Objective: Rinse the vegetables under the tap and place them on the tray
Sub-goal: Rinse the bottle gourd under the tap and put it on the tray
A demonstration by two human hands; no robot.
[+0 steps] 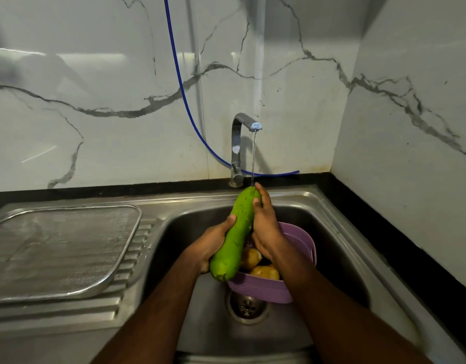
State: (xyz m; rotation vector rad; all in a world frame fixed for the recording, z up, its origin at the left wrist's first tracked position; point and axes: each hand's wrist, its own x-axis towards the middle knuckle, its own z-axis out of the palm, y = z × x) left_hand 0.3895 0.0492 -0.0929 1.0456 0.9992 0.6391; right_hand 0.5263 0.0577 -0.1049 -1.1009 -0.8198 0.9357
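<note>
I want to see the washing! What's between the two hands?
In the head view, the long green gourd lies between them: the left hand holds its lower part, the right hand its upper part, under the tap's stream.

The long green bottle gourd (236, 233) hides the palm and fingers of the left hand (213, 244) beneath it. The right hand (264, 227) and the gourd cover much of the lilac perforated plastic colander (300, 240); only two yellowish vegetables (263, 273) show clearly inside, with something dark and unidentifiable beside them. Both forearms are cut off by the bottom edge.
</note>
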